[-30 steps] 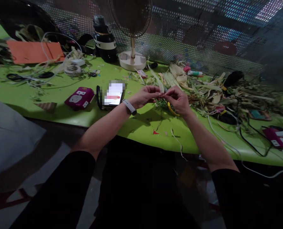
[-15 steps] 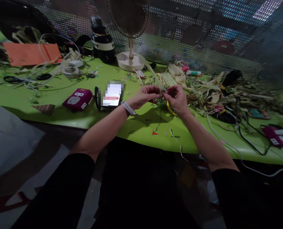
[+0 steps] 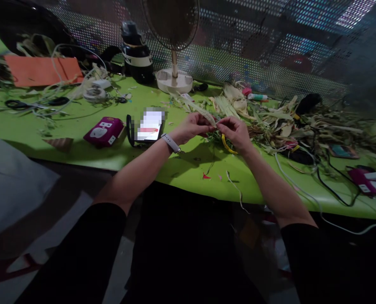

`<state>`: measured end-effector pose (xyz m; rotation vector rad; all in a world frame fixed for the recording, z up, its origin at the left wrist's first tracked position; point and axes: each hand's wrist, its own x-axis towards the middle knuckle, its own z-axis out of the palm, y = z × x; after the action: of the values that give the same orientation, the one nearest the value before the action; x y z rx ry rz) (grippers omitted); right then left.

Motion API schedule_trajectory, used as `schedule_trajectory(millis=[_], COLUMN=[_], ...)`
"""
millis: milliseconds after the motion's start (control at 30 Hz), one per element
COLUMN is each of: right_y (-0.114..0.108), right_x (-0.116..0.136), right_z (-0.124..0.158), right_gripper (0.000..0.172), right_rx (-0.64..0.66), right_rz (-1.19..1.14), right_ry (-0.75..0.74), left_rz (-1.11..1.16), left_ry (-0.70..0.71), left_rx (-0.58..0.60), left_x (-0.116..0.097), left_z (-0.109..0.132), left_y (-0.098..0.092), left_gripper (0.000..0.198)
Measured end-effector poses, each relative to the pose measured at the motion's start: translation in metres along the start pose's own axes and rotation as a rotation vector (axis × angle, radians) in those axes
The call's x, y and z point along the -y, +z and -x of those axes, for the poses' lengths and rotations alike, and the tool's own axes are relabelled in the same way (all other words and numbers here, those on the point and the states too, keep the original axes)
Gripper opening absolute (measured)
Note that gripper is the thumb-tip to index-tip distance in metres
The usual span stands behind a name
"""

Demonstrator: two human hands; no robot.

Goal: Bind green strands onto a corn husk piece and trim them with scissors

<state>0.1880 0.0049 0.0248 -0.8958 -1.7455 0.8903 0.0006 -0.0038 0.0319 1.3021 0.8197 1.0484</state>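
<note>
my left hand (image 3: 192, 128) and right hand (image 3: 237, 133) are pinching a pale husk strip (image 3: 202, 110) slanting forward-left, lying nearer the left.

Fan (image 3: 174, 63), lit phone (image 3: 150, 124), probably a bottle (image 3: 139, 65)

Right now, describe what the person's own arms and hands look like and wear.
Both arms wear plain black sleeves that end near the elbows, leaving the forearms bare. The left hand is ungloved, with a pale grey strap around its wrist. The right hand is ungloved too, and no band shows at its wrist.
</note>
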Motion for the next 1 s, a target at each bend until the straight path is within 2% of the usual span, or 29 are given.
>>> schedule_trajectory(millis=[167,433,700,767,867,1000], right_y=[0.002,0.004,0.004,0.001,-0.008,-0.017], right_x=[-0.001,-0.005,-0.005,-0.003,0.004,0.010], right_z=[0.001,0.000,0.002,0.001,-0.001,-0.003], right_gripper=[0.039,0.035,0.035,0.035,0.034,0.029], right_rx=[-0.011,-0.010,-0.031,-0.046,-0.051,0.078], right_rz=[0.066,-0.007,-0.015,0.004,0.079,0.203], right_ry=[-0.044,0.024,0.036,0.005,-0.129,-0.297], left_rz=[0.009,0.000,0.056,0.070,0.085,0.083], left_ry=[0.009,0.022,-0.044,-0.072,-0.111,-0.165], left_rx=[0.032,0.032,0.006,-0.001,-0.012,-0.014], left_x=[-0.001,-0.004,-0.006,-0.008,-0.011,-0.014], left_z=[0.001,0.003,0.004,0.005,0.006,0.006], left_y=[0.001,0.002,0.002,0.001,-0.002,-0.005], left_gripper=[0.036,0.021,0.023,0.022,0.021,0.016])
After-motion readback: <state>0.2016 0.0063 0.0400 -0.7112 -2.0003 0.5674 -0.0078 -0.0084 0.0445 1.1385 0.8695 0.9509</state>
